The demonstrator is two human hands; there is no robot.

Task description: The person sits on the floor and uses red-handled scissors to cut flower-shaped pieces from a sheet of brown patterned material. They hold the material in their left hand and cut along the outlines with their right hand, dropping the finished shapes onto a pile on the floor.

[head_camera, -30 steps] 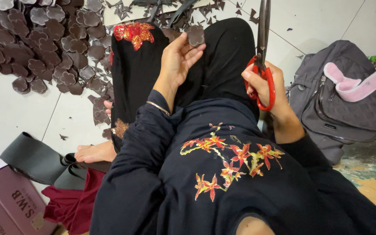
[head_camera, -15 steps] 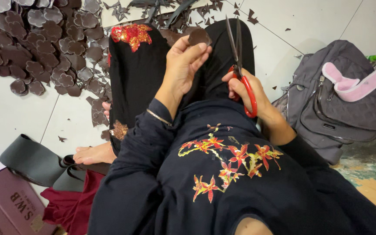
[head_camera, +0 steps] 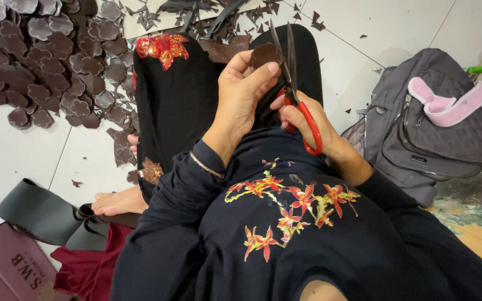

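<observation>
Brown leather piece [head_camera: 264, 56] pinched in closed left hand [head_camera: 245, 89], right hand [head_camera: 302, 114] gripping red-handled scissors [head_camera: 292, 83] beside it

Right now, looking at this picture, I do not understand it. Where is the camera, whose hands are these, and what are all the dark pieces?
The camera sits on the person's head and looks down, so you see their own lap, arms and the floor. The left hand pinches a small dark brown piece between thumb and fingers. The right hand holds red-handled scissors, blades pointing up beside that piece. On the white tiled floor to the left lies a pile of cut brown shapes with scalloped edges, and small scraps lie ahead. A grey backpack with a pink item on it lies to the right.
</observation>
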